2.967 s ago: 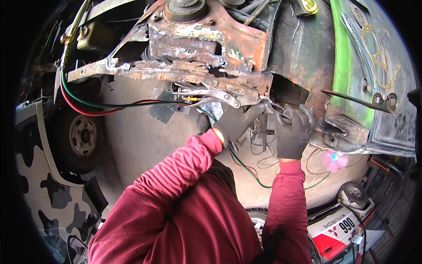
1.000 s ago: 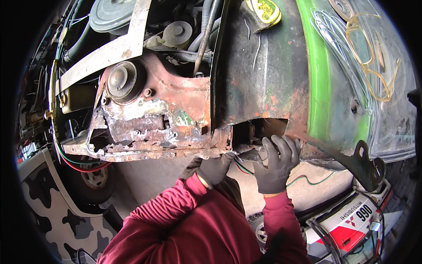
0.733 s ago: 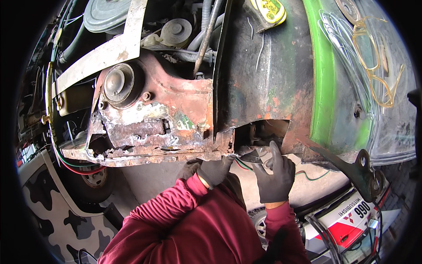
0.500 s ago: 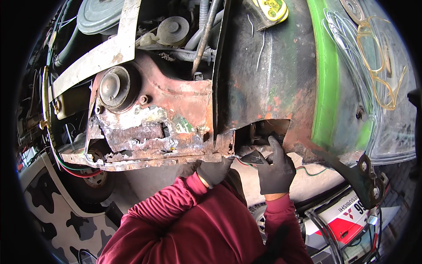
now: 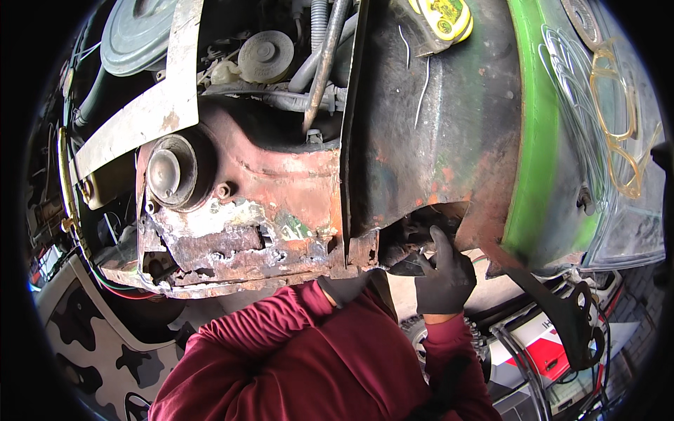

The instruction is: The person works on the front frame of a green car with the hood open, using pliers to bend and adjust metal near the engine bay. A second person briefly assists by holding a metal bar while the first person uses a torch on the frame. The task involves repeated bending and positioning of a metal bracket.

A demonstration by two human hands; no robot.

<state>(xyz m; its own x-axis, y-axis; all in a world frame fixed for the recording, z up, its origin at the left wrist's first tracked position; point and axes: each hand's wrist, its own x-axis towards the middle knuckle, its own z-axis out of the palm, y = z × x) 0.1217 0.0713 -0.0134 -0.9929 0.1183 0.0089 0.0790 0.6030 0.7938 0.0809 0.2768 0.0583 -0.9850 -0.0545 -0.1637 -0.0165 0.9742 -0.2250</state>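
My right hand (image 5: 445, 284), in a dark glove, pinches a small dark sheet-metal piece (image 5: 407, 266) with its thumb side. Its index finger points up against the cut-out hole (image 5: 425, 223) in the lower edge of the dark car fender (image 5: 400, 165). The metal piece sits at the hole's lower left, by the rusty front panel (image 5: 281, 242). My left hand (image 5: 342, 290), gloved too, reaches beneath that panel's bottom edge. Its fingers are hidden there, so what they hold, if anything, does not show.
A yellow-and-black tool (image 5: 442, 24) lies on the fender. Safety glasses (image 5: 614, 126) and coiled wire (image 5: 572, 105) rest beyond the green strip (image 5: 537, 154). A dark metal bracket (image 5: 577, 330) hangs at the right. A pale sheet-metal strip (image 5: 140, 126) crosses the engine bay.
The view has tilted, and the bodywork sits lower in it. My left hand has gone further under the panel edge. My right hand still pinches the metal piece at the hole.
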